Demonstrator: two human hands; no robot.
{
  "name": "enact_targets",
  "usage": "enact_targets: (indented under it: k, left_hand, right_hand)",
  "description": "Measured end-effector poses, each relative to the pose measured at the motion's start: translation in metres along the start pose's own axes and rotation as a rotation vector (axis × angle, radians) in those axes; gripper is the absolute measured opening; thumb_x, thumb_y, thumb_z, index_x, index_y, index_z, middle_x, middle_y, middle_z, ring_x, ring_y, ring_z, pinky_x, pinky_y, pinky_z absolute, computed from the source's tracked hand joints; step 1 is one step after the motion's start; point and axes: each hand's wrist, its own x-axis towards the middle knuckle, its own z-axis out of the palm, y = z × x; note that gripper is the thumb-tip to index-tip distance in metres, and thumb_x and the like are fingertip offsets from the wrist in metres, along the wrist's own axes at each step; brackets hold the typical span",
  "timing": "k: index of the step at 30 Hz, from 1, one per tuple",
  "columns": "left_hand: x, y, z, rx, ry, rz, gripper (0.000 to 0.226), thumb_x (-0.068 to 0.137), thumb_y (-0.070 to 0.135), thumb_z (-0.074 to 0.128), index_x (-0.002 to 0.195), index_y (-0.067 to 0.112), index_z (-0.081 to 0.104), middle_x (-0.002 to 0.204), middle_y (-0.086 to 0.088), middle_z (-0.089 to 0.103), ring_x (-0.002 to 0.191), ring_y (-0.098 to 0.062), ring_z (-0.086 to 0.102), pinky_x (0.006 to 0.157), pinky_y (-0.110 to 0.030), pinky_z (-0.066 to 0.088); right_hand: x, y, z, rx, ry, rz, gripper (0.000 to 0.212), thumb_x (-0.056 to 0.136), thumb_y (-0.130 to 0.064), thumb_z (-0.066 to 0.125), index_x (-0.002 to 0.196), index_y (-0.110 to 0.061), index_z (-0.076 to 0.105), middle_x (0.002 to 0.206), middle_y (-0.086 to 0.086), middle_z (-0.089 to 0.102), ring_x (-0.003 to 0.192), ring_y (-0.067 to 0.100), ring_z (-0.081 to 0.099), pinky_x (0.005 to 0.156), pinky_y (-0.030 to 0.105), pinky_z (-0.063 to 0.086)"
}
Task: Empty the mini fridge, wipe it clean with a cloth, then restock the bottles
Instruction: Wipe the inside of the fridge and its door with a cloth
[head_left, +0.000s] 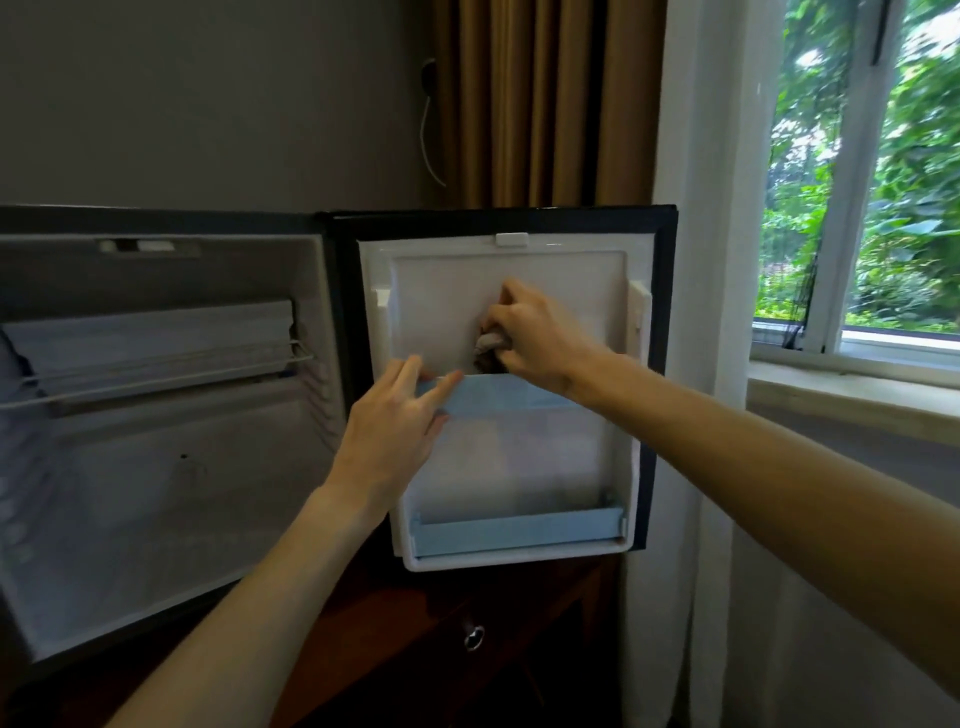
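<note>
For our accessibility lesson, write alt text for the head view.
A right hand presses a cloth against the inside of an open fridge door while the left hand touches its blue upper shelf. The fridge stands open, with no bottles visible.

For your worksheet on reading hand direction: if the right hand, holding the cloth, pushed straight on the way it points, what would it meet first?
Most likely the white inner panel of the fridge door. The right hand grips the cloth up against it, just above the upper blue door shelf. Whether the cloth touches the panel is unclear.
</note>
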Motion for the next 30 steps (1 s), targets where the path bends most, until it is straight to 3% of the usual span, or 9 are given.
enact_targets:
  k: [4,7,11,17,20,30]
  left_hand:
    - [0.001,-0.001,0.003,-0.011,-0.002,-0.006,0.043,0.082,0.016,0.08,0.122,0.012,0.067,0.115,-0.013,0.056,0.104,-0.031,0.056,0.074,-0.042,0.058]
    - [0.001,-0.003,0.003,0.009,0.016,0.022,0.045,0.079,0.016,0.082,0.12,0.012,0.066,0.112,-0.013,0.056,0.1,-0.031,0.056,0.074,-0.04,0.056]
    - [0.002,-0.005,0.001,0.039,0.028,0.045,0.054,0.08,0.018,0.081,0.131,0.015,0.062,0.106,-0.013,0.053,0.094,-0.031,0.056,0.072,-0.041,0.054]
    - [0.002,-0.003,0.0,0.001,0.008,0.02,0.053,0.082,0.015,0.08,0.133,0.014,0.064,0.104,-0.009,0.054,0.095,-0.026,0.058,0.072,-0.036,0.054]
    - [0.001,-0.002,0.0,-0.007,0.003,0.018,0.052,0.083,0.016,0.079,0.133,0.014,0.063,0.105,-0.008,0.054,0.095,-0.025,0.058,0.073,-0.035,0.054]
    - [0.004,0.001,0.005,0.012,-0.005,0.005,0.052,0.081,0.015,0.08,0.13,0.014,0.062,0.111,-0.01,0.054,0.1,-0.027,0.056,0.079,-0.038,0.054]
  right_hand:
    - [0.041,-0.056,0.009,0.043,-0.002,-0.112,0.033,0.084,-0.03,0.072,0.109,-0.01,0.068,0.111,0.009,0.051,0.093,0.022,0.053,0.081,0.033,0.05]
    - [0.047,-0.061,0.012,0.045,-0.012,-0.143,0.032,0.083,-0.03,0.073,0.109,-0.012,0.067,0.109,0.008,0.049,0.089,0.019,0.048,0.079,0.032,0.049]
    - [0.021,-0.021,0.001,0.011,-0.021,-0.097,0.019,0.088,-0.026,0.067,0.097,-0.009,0.07,0.104,0.009,0.049,0.085,0.024,0.053,0.077,0.042,0.051]
    - [-0.028,0.062,-0.025,-0.058,0.034,0.107,0.018,0.089,-0.019,0.067,0.106,-0.011,0.067,0.103,0.0,0.043,0.083,0.015,0.049,0.078,0.031,0.054]
    - [-0.03,0.072,-0.025,-0.075,0.042,0.162,0.019,0.088,-0.02,0.069,0.105,-0.011,0.067,0.106,0.002,0.047,0.085,0.017,0.053,0.079,0.034,0.057]
    - [0.037,-0.032,0.006,-0.01,0.098,-0.068,0.031,0.086,-0.024,0.071,0.113,-0.009,0.066,0.123,0.01,0.047,0.105,0.023,0.051,0.088,0.031,0.048]
